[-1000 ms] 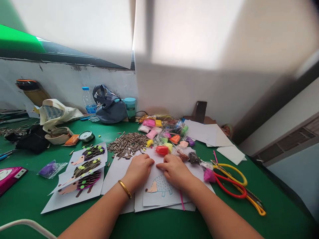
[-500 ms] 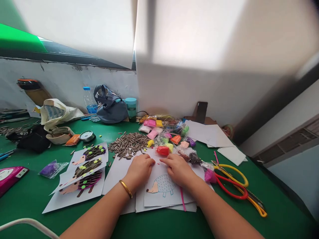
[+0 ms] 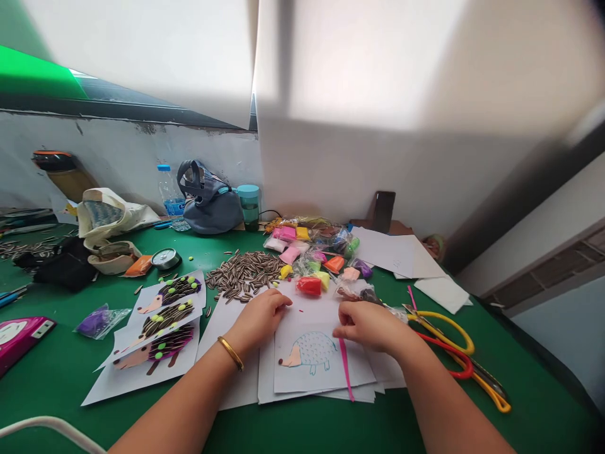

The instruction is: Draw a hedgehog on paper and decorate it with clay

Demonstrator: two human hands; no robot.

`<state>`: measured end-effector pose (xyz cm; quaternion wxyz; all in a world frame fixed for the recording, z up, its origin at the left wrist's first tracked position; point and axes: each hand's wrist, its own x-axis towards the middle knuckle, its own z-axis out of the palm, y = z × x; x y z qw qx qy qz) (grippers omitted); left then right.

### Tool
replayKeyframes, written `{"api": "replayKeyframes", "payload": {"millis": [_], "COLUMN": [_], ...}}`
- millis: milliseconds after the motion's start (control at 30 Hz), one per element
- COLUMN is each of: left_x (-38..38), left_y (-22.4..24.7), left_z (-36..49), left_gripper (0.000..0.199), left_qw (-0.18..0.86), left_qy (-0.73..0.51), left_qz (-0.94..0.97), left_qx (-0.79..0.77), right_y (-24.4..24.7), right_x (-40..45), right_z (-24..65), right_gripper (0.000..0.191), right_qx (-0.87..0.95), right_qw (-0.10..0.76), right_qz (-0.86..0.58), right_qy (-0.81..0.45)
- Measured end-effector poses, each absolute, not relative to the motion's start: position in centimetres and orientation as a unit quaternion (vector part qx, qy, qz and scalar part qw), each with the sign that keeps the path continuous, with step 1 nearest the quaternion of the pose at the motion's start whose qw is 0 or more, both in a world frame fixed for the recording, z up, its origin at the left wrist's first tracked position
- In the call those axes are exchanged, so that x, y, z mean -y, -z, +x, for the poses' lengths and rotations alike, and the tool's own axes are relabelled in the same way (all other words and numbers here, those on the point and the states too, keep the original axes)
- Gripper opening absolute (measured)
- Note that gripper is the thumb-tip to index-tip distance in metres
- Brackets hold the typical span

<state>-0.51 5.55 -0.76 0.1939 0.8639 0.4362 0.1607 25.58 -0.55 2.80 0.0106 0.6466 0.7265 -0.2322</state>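
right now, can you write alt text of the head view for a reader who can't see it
A person's left hand and right hand are near either side of a blue-outlined hedgehog drawing on white paper, on a green table. Beyond it are striped seeds and bright packets; seed-covered hedgehog pictures lie at the left of the view, scissors at the right.

A blue-lined, scale-patterned hedgehog drawing (image 3: 314,349), peach-faced and dark-nosed, marks a white rectangular paper sheet (image 3: 290,380) on the green surface (image 3: 307,432); right, a thin bright-pink strip (image 3: 346,372); far, dark-and-pale striped seeds (image 3: 246,274) and a red plastic-wrapped packet (image 3: 309,286).
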Motion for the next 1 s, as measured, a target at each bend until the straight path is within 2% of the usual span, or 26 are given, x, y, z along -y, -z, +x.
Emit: {"api": "replayKeyframes", "payload": {"millis": [167,333,467,567,667,767,867,1000], "left_x": [-5.7,-5.7,-5.7,-5.6,-5.6,-5.6,-5.6,-5.6], "left_y": [0.8,0.9,1.0,0.9,0.7,0.3,0.0,0.2], "left_z": [-0.6,-0.6,-0.6,-0.6,-0.7,-1.0,-1.2,-1.2], "left_gripper": [0.020,0.019,0.018,0.018,0.018,0.021,0.038,0.039], "left_qw": [0.184,0.176,0.178,0.181,0.191,0.219,0.226,0.206], "left_qy": [-0.142,-0.139,-0.139,-0.144,-0.150,-0.131,-0.100,-0.095], "left_qz": [0.863,0.864,0.865,0.864,0.861,0.861,0.869,0.879], "left_qx": [-0.448,-0.450,-0.448,-0.446,-0.446,-0.440,-0.428,-0.420], "right_y": [-2.1,-2.3,-2.6,-2.1,-1.3,-0.8,-0.7,-0.5], "right_x": [0.7,0.5,0.4,0.2,0.2,0.2,0.2,0.3], "right_z": [26.0,27.8,27.4,25.5,23.9,23.4,23.1,21.8], "right_gripper": [0.028,0.014,0.001,0.011,0.032,0.031,0.033,0.041], "right_qx": [-0.731,-0.717,-0.720,-0.755,-0.794,-0.805,-0.807,-0.823], "right_qw": [0.054,0.054,0.015,-0.042,-0.069,-0.058,-0.079,-0.083], "right_qz": [0.635,0.658,0.664,0.628,0.580,0.568,0.569,0.552], "right_qy": [0.242,0.223,0.204,0.184,0.169,0.160,0.133,0.109]}}
